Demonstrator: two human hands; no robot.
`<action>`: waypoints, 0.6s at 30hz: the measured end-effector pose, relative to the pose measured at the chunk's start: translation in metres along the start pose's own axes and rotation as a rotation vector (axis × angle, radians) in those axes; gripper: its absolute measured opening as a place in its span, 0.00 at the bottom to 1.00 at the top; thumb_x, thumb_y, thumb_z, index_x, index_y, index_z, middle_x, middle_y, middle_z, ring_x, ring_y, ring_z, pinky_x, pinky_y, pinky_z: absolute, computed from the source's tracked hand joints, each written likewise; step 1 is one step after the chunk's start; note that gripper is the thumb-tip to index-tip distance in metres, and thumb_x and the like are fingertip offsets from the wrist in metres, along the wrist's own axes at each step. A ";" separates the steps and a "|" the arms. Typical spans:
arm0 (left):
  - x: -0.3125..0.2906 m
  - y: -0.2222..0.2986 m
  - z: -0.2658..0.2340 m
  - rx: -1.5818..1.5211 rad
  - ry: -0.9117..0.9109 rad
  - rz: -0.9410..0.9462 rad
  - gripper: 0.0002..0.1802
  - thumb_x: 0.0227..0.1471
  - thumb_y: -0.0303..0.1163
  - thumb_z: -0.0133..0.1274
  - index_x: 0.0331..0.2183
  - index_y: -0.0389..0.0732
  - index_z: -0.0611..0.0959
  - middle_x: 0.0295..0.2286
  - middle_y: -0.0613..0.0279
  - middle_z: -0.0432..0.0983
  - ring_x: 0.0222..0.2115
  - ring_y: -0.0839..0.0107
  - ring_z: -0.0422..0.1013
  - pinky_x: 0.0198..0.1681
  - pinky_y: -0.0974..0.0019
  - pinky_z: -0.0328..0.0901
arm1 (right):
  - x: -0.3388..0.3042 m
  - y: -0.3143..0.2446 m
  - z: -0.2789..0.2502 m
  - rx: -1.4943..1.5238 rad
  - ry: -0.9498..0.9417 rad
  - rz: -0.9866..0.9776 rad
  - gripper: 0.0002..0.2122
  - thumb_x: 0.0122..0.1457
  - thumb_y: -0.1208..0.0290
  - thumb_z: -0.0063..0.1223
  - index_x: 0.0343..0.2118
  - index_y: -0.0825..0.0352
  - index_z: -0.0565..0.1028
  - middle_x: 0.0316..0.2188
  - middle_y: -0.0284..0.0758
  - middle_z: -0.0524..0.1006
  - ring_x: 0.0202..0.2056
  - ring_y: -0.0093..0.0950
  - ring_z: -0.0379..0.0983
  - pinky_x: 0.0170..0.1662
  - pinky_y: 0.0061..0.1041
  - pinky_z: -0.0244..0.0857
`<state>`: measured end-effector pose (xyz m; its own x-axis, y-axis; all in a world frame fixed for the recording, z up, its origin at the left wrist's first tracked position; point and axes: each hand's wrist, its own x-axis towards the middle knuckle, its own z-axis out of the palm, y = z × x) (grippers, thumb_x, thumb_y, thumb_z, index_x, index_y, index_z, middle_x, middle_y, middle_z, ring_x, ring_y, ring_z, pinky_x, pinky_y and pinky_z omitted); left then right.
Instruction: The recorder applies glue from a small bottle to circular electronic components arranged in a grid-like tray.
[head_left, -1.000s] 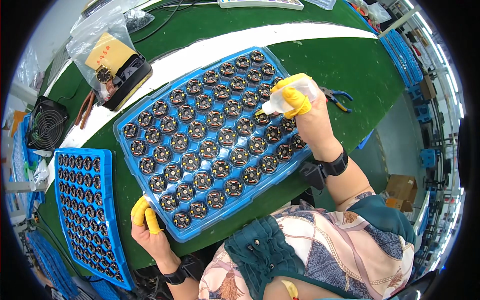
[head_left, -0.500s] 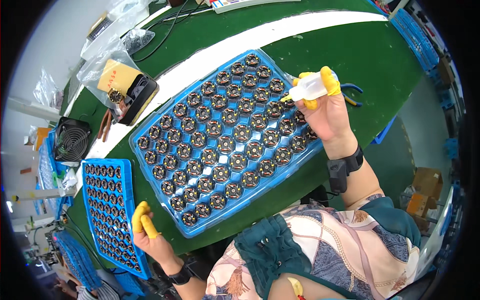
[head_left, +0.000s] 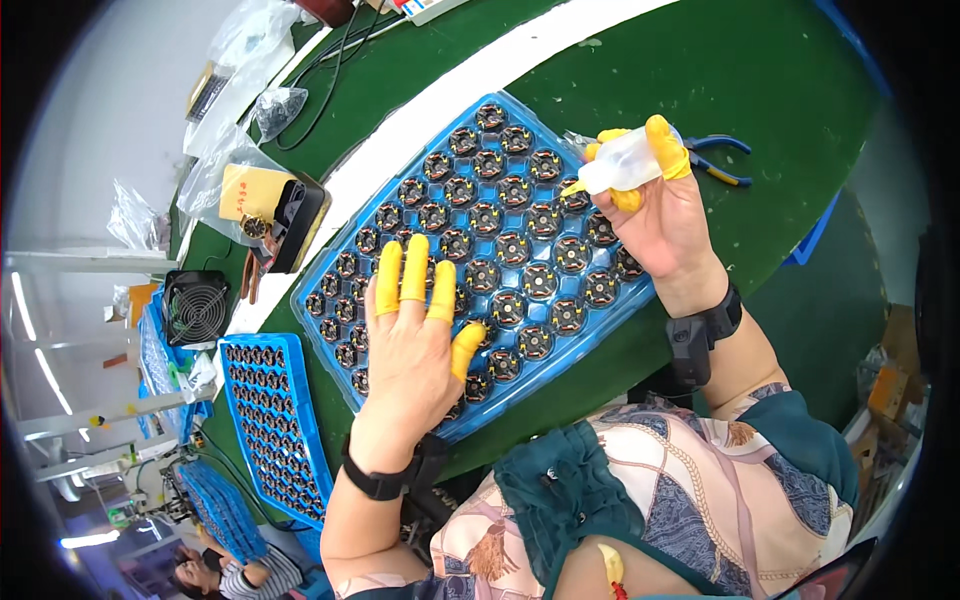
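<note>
A blue tray [head_left: 610, 313] holds rows of small round motor parts [head_left: 484, 276], dark rings with copper windings and yellow bits. My right hand [head_left: 655, 215], in yellow finger cots, grips a translucent squeeze bottle [head_left: 622, 164] above the tray's far right side. The bottle's thin yellow nozzle points left, close over one of the motor parts. My left hand [head_left: 415, 340] is spread palm down over the left half of the tray, yellow cots on its fingers, hiding several parts. Whether its fingertips touch them I cannot tell.
Blue-handled pliers [head_left: 722, 160] lie right of the bottle on the green table [head_left: 780, 100]. A second filled blue tray [head_left: 275, 425] stands at the left, near a black fan [head_left: 196, 307]. A black box [head_left: 303, 225] with a bagged yellow card sits beyond. Another person [head_left: 245, 572] is at lower left.
My left hand has moved from beside the tray's near left edge up and right, over the motor parts. My right hand still holds the bottle near the same spot. The whole view has shifted slightly.
</note>
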<state>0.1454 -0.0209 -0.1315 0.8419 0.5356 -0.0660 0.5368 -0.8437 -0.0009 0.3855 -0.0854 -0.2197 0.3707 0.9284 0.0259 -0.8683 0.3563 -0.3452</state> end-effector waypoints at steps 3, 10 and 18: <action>0.009 0.000 0.010 0.011 -0.057 -0.006 0.31 0.48 0.42 0.48 0.49 0.32 0.65 0.55 0.44 0.45 0.58 0.48 0.38 0.58 0.49 0.35 | 0.000 0.005 0.000 0.004 0.054 -0.017 0.16 0.58 0.57 0.40 0.42 0.62 0.69 0.39 0.36 0.73 0.39 0.29 0.71 0.35 0.28 0.69; 0.019 0.003 0.014 0.027 -0.084 0.011 0.32 0.48 0.45 0.47 0.50 0.33 0.66 0.56 0.45 0.42 0.58 0.48 0.37 0.58 0.49 0.33 | -0.001 0.003 -0.004 0.018 -0.012 -0.011 0.19 0.58 0.55 0.41 0.44 0.64 0.68 0.41 0.35 0.71 0.44 0.30 0.69 0.38 0.27 0.68; 0.020 0.005 0.014 0.065 -0.088 0.035 0.32 0.47 0.45 0.47 0.50 0.34 0.66 0.56 0.46 0.44 0.58 0.49 0.38 0.58 0.48 0.34 | -0.004 0.003 -0.003 0.018 -0.024 -0.012 0.19 0.57 0.55 0.41 0.45 0.64 0.68 0.42 0.35 0.71 0.44 0.29 0.68 0.37 0.26 0.67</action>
<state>0.1641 -0.0155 -0.1466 0.8504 0.5029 -0.1548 0.4997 -0.8640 -0.0617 0.3826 -0.0884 -0.2232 0.3729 0.9264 0.0528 -0.8699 0.3689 -0.3274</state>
